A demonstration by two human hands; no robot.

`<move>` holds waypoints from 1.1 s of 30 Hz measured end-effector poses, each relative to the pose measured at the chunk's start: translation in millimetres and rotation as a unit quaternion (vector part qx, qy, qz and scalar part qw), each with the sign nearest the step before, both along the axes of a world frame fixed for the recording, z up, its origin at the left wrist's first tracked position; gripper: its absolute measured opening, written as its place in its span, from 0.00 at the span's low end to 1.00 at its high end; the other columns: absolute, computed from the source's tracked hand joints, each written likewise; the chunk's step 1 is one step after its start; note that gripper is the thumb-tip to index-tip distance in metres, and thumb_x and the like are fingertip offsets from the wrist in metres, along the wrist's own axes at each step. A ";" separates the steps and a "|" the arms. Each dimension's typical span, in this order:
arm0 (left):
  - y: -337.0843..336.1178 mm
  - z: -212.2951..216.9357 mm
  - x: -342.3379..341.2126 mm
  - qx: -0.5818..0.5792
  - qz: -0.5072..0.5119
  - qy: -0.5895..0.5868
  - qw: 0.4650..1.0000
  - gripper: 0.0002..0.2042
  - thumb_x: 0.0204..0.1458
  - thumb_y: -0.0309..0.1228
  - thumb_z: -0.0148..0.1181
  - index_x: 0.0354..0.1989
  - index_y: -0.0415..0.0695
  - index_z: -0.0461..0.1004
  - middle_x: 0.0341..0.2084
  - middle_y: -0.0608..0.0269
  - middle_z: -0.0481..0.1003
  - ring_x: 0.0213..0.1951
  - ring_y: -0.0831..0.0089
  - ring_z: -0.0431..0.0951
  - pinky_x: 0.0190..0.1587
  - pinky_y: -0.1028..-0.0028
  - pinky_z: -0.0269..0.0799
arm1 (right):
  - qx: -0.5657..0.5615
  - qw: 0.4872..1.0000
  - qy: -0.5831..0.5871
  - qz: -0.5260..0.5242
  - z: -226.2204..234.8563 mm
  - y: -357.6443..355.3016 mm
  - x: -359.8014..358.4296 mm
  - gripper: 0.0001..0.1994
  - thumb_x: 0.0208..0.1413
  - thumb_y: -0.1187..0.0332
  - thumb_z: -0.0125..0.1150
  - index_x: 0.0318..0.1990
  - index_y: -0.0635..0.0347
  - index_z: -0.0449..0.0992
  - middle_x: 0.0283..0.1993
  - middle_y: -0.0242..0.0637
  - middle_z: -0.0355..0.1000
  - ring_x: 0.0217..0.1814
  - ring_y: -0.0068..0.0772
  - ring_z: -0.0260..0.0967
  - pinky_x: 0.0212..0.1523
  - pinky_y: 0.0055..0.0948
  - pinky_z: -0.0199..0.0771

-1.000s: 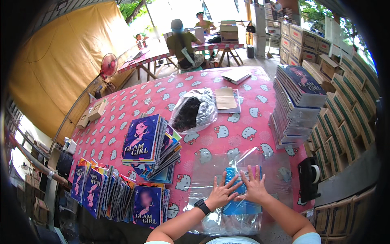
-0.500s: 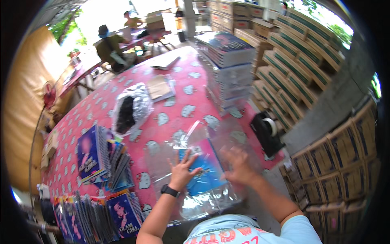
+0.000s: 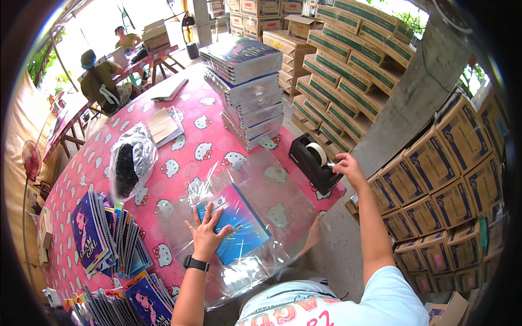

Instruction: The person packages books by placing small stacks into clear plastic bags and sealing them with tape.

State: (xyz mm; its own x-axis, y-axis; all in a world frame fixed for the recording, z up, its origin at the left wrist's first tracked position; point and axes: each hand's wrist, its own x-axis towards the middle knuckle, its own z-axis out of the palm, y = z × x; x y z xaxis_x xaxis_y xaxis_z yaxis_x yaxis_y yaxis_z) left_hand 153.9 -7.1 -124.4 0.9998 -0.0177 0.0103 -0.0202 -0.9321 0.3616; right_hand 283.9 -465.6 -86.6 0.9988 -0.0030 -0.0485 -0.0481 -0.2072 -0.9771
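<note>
My left hand [image 3: 207, 231], a dark watch on its wrist, lies with fingers spread on a blue spiral notebook [image 3: 247, 233]. Clear plastic film [image 3: 293, 217] surrounds and partly covers the notebook on the pink patterned tablecloth. At the table's right edge stands a black tape dispenser [image 3: 312, 165] with a roll of tape [image 3: 316, 154]. There my right hand [image 3: 350, 171] has its thumb and fingers pinched at the dispenser's cutting end, on the loose end of the tape.
Shrink-wrapped notebooks [image 3: 253, 103] rise in a tall stack beyond the film. Loose spiral notebooks [image 3: 98, 233] lie at the left, near a crumpled plastic bag [image 3: 133, 160]. Cartons [image 3: 435, 185] are piled at the right. Two people [image 3: 100, 81] sit at a far table.
My right hand has left the film beside the notebook and moved right to the tape dispenser, where it pinches. My left hand stays spread on the notebook. The view has shifted to the right.
</note>
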 end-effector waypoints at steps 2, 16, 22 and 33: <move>0.2 0.4 -0.3 -0.016 0.000 0.002 1.000 0.29 0.44 0.55 0.59 0.58 0.67 0.66 0.65 0.78 0.52 0.69 0.56 0.36 0.58 0.30 0.30 | 0.003 0.999 -0.019 -0.026 2.1 -9.4 -11.5 0.20 0.47 0.76 0.62 0.48 0.66 0.63 0.29 0.34 0.71 0.32 0.24 0.70 0.38 0.24 0.68; 2.5 2.7 1.9 -0.042 0.014 0.034 0.998 0.30 0.41 0.55 0.61 0.57 0.68 0.66 0.64 0.75 0.53 0.68 0.55 0.37 0.55 0.26 0.32 | 0.105 0.961 0.170 0.193 -17.5 155.9 -58.4 0.14 0.45 0.71 0.68 0.33 0.60 0.66 0.25 0.37 0.72 0.27 0.25 0.70 0.26 0.22 0.66; 2.4 1.7 2.7 -0.049 0.020 0.020 0.998 0.31 0.40 0.55 0.63 0.56 0.70 0.66 0.64 0.77 0.53 0.68 0.55 0.37 0.53 0.23 0.34 | -0.219 0.911 0.047 0.345 -10.5 317.9 -33.5 0.19 0.40 0.57 0.72 0.31 0.61 0.71 0.29 0.42 0.75 0.33 0.33 0.75 0.33 0.30 0.74; -9.6 -23.8 -71.1 -0.363 0.184 -0.125 0.905 0.29 0.54 0.36 0.52 0.62 0.37 0.55 0.60 0.48 0.59 0.61 0.54 0.57 0.61 0.61 0.55 | -0.130 0.948 0.208 0.201 -22.0 215.2 -73.4 0.25 0.45 0.63 0.68 0.51 0.63 0.70 0.29 0.36 0.75 0.30 0.27 0.73 0.33 0.26 0.71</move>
State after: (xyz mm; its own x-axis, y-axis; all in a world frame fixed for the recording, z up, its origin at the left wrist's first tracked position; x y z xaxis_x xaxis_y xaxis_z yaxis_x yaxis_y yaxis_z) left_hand 82.8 -16.7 -148.3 0.9014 0.4184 0.1112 0.0787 -0.4110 0.9082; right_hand 210.5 -250.4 -108.6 0.8165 0.3089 -0.4878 -0.2838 -0.5210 -0.8050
